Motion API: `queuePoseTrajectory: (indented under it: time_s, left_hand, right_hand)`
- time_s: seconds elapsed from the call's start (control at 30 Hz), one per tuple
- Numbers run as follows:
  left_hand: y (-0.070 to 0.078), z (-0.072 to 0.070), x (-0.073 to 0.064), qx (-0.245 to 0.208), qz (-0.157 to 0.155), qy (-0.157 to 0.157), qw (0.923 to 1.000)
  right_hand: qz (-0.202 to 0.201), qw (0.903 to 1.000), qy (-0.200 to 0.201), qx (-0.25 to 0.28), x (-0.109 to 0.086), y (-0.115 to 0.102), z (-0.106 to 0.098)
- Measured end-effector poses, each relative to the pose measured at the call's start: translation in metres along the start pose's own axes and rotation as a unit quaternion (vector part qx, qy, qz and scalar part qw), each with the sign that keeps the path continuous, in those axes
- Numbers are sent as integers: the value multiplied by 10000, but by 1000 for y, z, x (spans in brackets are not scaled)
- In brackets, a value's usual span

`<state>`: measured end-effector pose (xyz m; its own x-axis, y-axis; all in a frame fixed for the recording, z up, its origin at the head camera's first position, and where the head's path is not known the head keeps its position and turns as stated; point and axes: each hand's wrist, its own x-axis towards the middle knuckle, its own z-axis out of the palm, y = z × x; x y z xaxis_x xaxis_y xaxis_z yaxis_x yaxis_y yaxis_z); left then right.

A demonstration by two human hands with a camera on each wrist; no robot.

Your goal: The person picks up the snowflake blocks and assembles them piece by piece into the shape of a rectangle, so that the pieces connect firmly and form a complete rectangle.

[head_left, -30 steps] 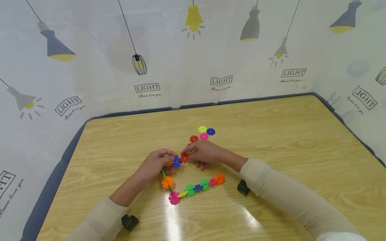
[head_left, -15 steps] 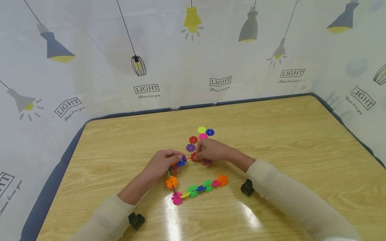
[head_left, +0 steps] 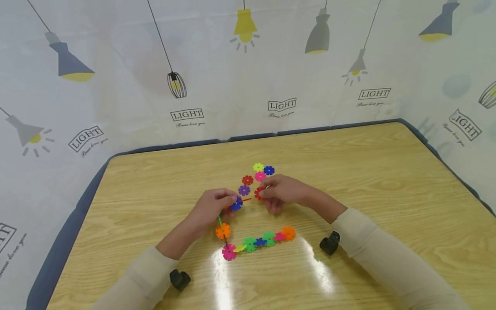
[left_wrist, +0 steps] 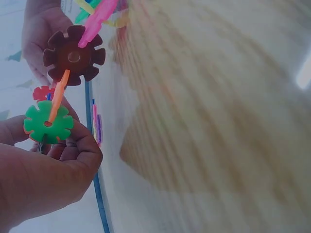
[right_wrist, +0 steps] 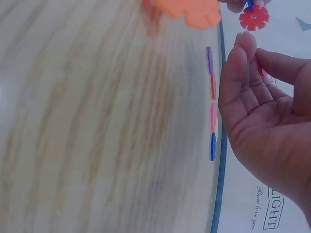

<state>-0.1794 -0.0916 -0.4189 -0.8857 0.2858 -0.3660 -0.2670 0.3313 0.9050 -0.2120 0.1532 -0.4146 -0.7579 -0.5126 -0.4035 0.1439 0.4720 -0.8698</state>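
Observation:
In the head view, my left hand (head_left: 211,209) pinches a linked chain of notched plastic flower discs by its blue disc (head_left: 236,204). A red disc (head_left: 246,199), seen edge-on, sticks out from the blue one; its face shows in the right wrist view. The chain bends down past an orange disc (head_left: 222,231) to a magenta disc (head_left: 229,252), then runs right to another orange disc (head_left: 288,234). My right hand (head_left: 284,191) pinches a separate red disc (head_left: 258,193), apart from the chain. A green disc (left_wrist: 48,121) appears at my left fingers in the left wrist view.
Beyond the hands, loose discs lie flat on the wooden table (head_left: 348,172): purple (head_left: 244,190), red (head_left: 247,180), pink (head_left: 260,176), yellow (head_left: 258,167) and blue (head_left: 269,170). A lamp-printed white curtain (head_left: 224,86) surrounds the table's back and sides.
My right hand has drawn right, away from the chain, with a red disc in its fingers. The red disc on the blue one has turned edge-on. My left hand and chain have shifted slightly right.

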Motion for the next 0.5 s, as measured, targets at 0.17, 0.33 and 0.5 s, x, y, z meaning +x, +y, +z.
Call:
queuePoseTrajectory:
  time_s: [0.17, 0.33, 0.5]
  left_hand:
    - [3, 1, 0, -87, 68, -10, 9999]
    - [5, 2, 1, -152, 79, -18, 9999]
    - [6, 2, 1, -148, 89, -61, 9998]
  right_hand:
    - [-182, 9994, -185, 212, -4, -2, 3]
    - [-187, 9990, -265, 321, -4, -3, 4]
    - [-183, 9987, -283, 380, -3, -1, 4]
